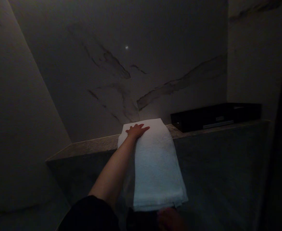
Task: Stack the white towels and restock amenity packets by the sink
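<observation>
A folded white towel (155, 160) hangs over a stone ledge (92, 146), its upper part lying on the ledge and its lower part draped down the dark front wall. My left hand (136, 130) lies flat on the towel's top, fingers spread, palm down. My right hand (171, 218) is in deep shadow just below the towel's lower edge; whether it touches the towel is unclear.
A flat black tray or box (215, 117) sits on the ledge to the right of the towel. Marble-veined walls (121, 64) enclose the ledge behind and on both sides. The scene is very dim.
</observation>
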`<state>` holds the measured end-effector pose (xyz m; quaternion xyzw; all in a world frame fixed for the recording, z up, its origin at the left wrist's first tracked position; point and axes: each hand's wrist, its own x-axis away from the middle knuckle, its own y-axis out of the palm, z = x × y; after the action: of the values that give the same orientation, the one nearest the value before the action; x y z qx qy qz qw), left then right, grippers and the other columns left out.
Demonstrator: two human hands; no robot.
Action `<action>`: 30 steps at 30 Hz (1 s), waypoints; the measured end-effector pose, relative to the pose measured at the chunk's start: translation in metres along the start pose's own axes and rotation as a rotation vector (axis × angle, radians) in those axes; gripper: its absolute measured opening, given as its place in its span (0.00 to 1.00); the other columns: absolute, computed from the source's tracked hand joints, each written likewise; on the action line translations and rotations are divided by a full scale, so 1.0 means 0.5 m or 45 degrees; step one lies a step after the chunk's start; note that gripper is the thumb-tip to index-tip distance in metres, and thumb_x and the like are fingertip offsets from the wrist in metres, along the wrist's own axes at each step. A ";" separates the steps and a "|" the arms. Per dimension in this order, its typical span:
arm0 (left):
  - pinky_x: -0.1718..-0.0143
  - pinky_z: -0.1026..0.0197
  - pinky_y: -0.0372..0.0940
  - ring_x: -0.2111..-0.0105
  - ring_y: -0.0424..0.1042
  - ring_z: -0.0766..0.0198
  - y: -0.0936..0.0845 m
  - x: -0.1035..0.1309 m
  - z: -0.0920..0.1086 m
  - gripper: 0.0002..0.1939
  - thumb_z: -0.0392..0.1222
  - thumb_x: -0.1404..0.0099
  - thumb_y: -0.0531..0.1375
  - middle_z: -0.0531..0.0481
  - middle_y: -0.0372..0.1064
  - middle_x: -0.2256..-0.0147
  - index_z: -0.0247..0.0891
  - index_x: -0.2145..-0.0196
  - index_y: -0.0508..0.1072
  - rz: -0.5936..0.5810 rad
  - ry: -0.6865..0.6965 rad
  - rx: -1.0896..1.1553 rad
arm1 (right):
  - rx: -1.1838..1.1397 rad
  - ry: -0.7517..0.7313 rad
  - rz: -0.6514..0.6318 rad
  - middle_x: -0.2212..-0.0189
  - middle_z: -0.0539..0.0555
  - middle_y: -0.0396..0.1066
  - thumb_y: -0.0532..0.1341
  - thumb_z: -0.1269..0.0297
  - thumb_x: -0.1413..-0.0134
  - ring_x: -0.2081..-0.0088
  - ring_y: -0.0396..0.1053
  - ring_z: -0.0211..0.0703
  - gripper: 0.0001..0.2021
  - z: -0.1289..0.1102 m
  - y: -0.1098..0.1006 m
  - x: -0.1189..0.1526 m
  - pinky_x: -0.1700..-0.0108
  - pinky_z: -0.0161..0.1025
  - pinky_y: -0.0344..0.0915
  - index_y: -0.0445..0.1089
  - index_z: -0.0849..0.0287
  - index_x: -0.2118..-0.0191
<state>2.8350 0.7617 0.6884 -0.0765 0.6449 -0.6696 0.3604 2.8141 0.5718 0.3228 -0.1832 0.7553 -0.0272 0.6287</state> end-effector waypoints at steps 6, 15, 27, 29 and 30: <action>0.40 0.20 0.44 0.36 0.53 0.30 -0.005 -0.015 0.000 0.41 0.75 0.42 0.50 0.44 0.57 0.34 0.53 0.38 0.65 0.045 0.007 0.075 | 0.602 -0.492 -0.584 0.35 0.56 0.60 0.71 0.61 0.55 0.35 0.55 0.61 0.43 0.104 -0.034 -0.108 0.34 0.66 0.50 0.56 0.50 0.33; 0.36 0.50 0.53 0.46 0.68 0.58 0.161 0.227 -0.070 0.18 0.46 0.29 0.52 0.46 0.73 0.47 0.41 0.47 0.73 1.038 1.094 0.104 | 0.805 -0.545 -0.520 0.37 0.50 0.63 0.70 0.64 0.51 0.34 0.51 0.56 0.38 0.164 0.022 -0.108 0.30 0.59 0.17 0.58 0.47 0.34; 0.41 0.36 0.61 0.40 0.64 0.51 0.548 0.391 -0.279 0.35 0.43 0.36 0.62 0.57 0.64 0.38 0.51 0.34 0.55 0.806 0.749 -0.268 | 0.721 -0.729 -0.567 0.34 0.55 0.58 0.52 0.81 0.54 0.30 0.47 0.55 0.38 0.192 -0.030 -0.119 0.34 0.62 0.55 0.57 0.59 0.33; 0.40 0.37 0.62 0.39 0.64 0.51 0.532 0.401 -0.292 0.34 0.31 0.38 0.57 0.53 0.65 0.38 0.48 0.35 0.59 0.834 0.758 -0.265 | 0.601 -0.754 -0.553 0.36 0.61 0.62 0.52 0.79 0.53 0.33 0.54 0.55 0.34 0.192 -0.056 -0.128 0.38 0.60 0.63 0.61 0.66 0.37; 0.40 0.39 0.63 0.39 0.64 0.52 0.524 0.408 -0.302 0.34 0.27 0.39 0.55 0.49 0.66 0.39 0.44 0.36 0.61 0.865 0.776 -0.253 | 0.550 -0.758 -0.526 0.38 0.63 0.65 0.52 0.78 0.51 0.35 0.58 0.54 0.30 0.192 -0.068 -0.133 0.39 0.59 0.66 0.63 0.67 0.39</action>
<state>2.7012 0.7891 0.3501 0.3050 0.7709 -0.4407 0.3442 2.9240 0.5790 0.3747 -0.1945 0.4652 -0.2561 0.8247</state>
